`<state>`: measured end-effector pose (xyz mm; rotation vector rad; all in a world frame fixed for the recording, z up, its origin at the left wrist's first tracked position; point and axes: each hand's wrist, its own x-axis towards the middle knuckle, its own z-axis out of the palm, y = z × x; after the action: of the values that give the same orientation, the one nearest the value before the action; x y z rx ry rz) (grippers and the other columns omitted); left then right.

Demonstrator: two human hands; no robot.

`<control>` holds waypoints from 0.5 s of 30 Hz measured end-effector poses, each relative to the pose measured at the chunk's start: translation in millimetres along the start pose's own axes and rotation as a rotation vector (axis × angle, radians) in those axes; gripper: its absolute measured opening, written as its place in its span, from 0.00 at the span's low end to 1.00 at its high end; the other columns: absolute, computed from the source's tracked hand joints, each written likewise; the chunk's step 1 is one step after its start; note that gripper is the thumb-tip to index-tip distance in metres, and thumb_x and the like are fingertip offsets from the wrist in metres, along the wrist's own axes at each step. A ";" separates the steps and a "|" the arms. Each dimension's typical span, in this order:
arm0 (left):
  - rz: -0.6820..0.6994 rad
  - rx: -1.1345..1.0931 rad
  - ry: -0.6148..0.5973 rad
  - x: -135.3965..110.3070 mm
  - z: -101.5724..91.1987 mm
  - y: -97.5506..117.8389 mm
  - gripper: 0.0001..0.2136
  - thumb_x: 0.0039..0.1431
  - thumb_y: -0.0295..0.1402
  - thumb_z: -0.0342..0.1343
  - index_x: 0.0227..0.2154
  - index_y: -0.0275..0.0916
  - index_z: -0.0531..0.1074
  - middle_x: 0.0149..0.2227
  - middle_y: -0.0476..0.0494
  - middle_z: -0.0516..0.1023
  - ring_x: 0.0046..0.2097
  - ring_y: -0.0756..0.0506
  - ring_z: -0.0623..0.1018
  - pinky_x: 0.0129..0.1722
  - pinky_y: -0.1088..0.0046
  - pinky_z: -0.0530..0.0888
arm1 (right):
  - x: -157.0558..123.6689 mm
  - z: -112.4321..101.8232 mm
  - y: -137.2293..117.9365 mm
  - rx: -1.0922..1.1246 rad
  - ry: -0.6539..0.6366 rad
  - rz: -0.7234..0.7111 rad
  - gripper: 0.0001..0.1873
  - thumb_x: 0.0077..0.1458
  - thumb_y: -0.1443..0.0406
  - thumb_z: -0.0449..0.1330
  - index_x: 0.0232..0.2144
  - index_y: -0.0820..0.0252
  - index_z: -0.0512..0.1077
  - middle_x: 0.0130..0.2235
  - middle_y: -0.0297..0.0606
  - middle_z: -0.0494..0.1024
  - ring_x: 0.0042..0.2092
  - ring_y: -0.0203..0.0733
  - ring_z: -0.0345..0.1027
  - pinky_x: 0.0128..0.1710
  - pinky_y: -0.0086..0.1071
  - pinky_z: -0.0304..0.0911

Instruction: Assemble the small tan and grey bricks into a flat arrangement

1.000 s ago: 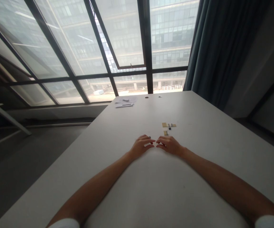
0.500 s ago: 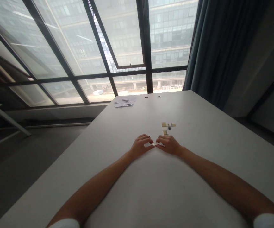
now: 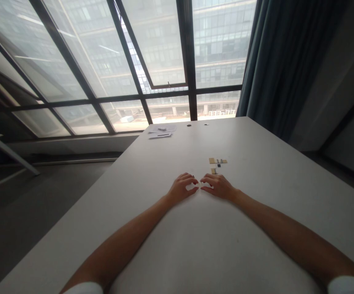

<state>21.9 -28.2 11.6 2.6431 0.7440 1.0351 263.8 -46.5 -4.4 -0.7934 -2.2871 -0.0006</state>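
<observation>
My left hand [image 3: 183,186] and my right hand [image 3: 218,186] meet fingertip to fingertip low over the white table [image 3: 177,237]. Between their thumbs and forefingers is a small whitish piece [image 3: 199,185], pinched from both sides; its kind is too small to make out. A tiny dark bit [image 3: 193,176] shows just beyond the left fingers. Past the right knuckles lies a short group of yellowish strips [image 3: 214,171], partly hidden by the hand. Farther out are a longer row of yellowish strips [image 3: 218,161] and a small black square [image 3: 219,165].
Papers [image 3: 161,131] with a dark pen-like item on them lie at the table's far left corner. A dark round spot [image 3: 189,125] and a small black-and-white item [image 3: 206,124] are near the far edge. Windows stand behind, with a blue curtain [image 3: 265,61] at right.
The thumbs and forefingers have parted slightly around the whitish piece. Both arms and the things on the table stay where they were.
</observation>
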 end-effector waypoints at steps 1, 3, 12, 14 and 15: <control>0.002 0.001 -0.001 0.2 0.1 -0.1 0.06 0.62 0.36 0.60 0.38 0.41 0.78 0.36 0.42 0.80 0.41 0.45 0.76 0.46 0.66 0.74 | 0.1 -0.5 -0.3 0.002 -0.002 -0.002 0.10 0.67 0.57 0.59 0.44 0.56 0.73 0.41 0.39 0.78 0.35 0.39 0.71 0.35 0.30 0.62; 0.005 0.003 0.003 0.3 0.3 -0.2 0.06 0.61 0.36 0.61 0.38 0.42 0.78 0.36 0.43 0.80 0.41 0.45 0.76 0.46 0.66 0.74 | 0.3 -1.7 -1.0 0.005 -0.005 -0.002 0.10 0.67 0.57 0.59 0.43 0.56 0.73 0.41 0.39 0.78 0.34 0.38 0.71 0.35 0.30 0.61; 0.010 0.003 0.019 -0.4 -0.3 -0.2 0.06 0.61 0.37 0.62 0.38 0.42 0.78 0.36 0.43 0.80 0.41 0.45 0.76 0.46 0.67 0.73 | 1.0 -2.7 -1.6 0.001 0.012 -0.016 0.10 0.67 0.57 0.59 0.42 0.57 0.73 0.40 0.39 0.78 0.34 0.38 0.70 0.34 0.30 0.61; 0.011 0.006 0.026 -0.4 -0.1 -0.7 0.06 0.61 0.37 0.62 0.38 0.42 0.78 0.36 0.43 0.80 0.41 0.45 0.76 0.45 0.67 0.73 | 0.9 -2.6 -1.4 0.002 0.012 -0.013 0.10 0.67 0.57 0.59 0.42 0.57 0.73 0.40 0.38 0.78 0.33 0.37 0.70 0.34 0.30 0.60; 0.011 0.009 0.029 -0.4 0.0 -1.0 0.06 0.61 0.37 0.61 0.38 0.42 0.78 0.36 0.43 0.80 0.41 0.45 0.76 0.45 0.67 0.73 | 0.8 -2.5 -1.3 0.003 0.012 -0.013 0.10 0.67 0.57 0.59 0.42 0.57 0.73 0.40 0.38 0.78 0.33 0.37 0.70 0.34 0.30 0.60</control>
<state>21.3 -27.6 11.0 2.6479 0.7430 1.0778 264.2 -47.7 -1.7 -0.7751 -2.2802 -0.0085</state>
